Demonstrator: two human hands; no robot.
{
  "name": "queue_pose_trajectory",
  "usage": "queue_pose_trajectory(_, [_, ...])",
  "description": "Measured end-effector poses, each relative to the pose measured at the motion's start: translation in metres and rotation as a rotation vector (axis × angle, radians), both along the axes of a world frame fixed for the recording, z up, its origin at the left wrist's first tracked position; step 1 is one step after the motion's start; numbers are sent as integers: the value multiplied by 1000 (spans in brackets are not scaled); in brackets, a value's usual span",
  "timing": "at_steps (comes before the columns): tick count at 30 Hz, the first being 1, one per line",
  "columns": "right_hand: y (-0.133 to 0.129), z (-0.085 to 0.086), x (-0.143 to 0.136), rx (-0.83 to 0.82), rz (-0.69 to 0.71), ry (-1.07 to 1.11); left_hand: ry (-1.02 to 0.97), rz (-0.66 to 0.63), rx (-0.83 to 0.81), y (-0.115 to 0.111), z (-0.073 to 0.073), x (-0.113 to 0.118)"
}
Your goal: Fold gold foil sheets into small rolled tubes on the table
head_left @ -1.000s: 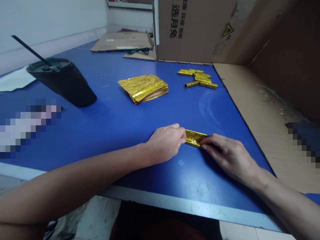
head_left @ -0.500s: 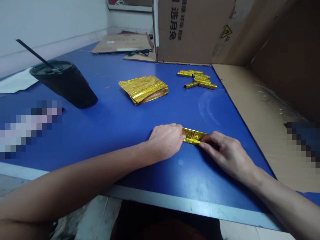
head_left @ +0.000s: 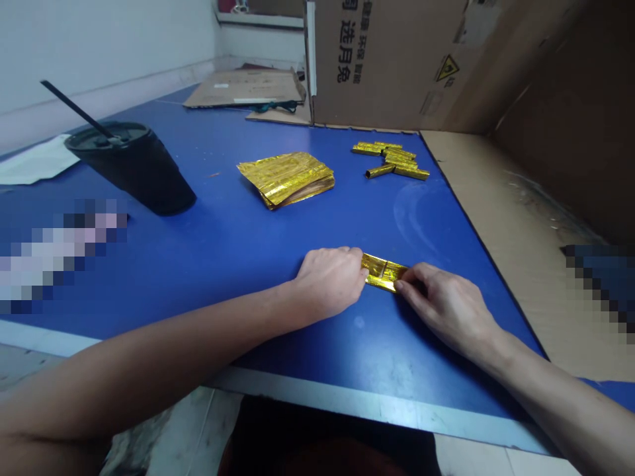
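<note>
Pinching gold strip [head_left: 381,279], fingers [head_left: 409,291] either end, blue tabletop [head_left: 347,350] toward pale edge [head_left: 367,399]

A pale wall [head_left: 124,39] runs left of a blue tabletop [head_left: 208,244] with a greyish-white front edge [head_left: 347,400], printed cardboard [head_left: 397,66] stands upright beyond it, whitish floor tiles [head_left: 479,457] show below, and soft light gleams on the blue.

Bright gold, I saw, on that strip [head_left: 376,266]! Streaky gold topped the stack of sheets [head_left: 288,175], and gold again covered the little tubes [head_left: 401,157]! The tabletop [head_left: 233,248] was deep blue, the cup [head_left: 146,175] black, the cardboard [head_left: 391,73] brown with black lettering [head_left: 346,54]!
</note>
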State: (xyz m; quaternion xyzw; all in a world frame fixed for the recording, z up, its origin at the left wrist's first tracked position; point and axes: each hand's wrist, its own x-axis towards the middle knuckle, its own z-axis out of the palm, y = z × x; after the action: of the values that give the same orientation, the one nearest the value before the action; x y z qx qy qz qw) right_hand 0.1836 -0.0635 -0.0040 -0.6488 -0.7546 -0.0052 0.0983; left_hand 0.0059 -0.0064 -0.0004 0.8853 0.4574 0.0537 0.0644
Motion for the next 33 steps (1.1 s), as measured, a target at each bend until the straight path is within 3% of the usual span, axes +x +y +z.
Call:
queue_pose_trajectory(8, [-1,-3,-1,25,8,-6,9,-1,9,3,-2,0])
queue_pose_trajectory(14, [-7,-4,0,90,175,-27,34,12,-25,4,1,0])
queue_pose_trajectory(21, [-20,13,-9,-93,424,-93,44,32,1,12,1,1])
queue_pose_trajectory(27, [-23,18,-16,-129,417,-193,62,-287,320,-5,-4,-2])
queue_pose_trajectory(30, [-23,17,-16,-115,430,-194,87,-398,343,-19,-5,-5])
queue_pose_trajectory(33, [-22,16,-15,-116,433,-189,89,-431,339,-29,-7,-7])
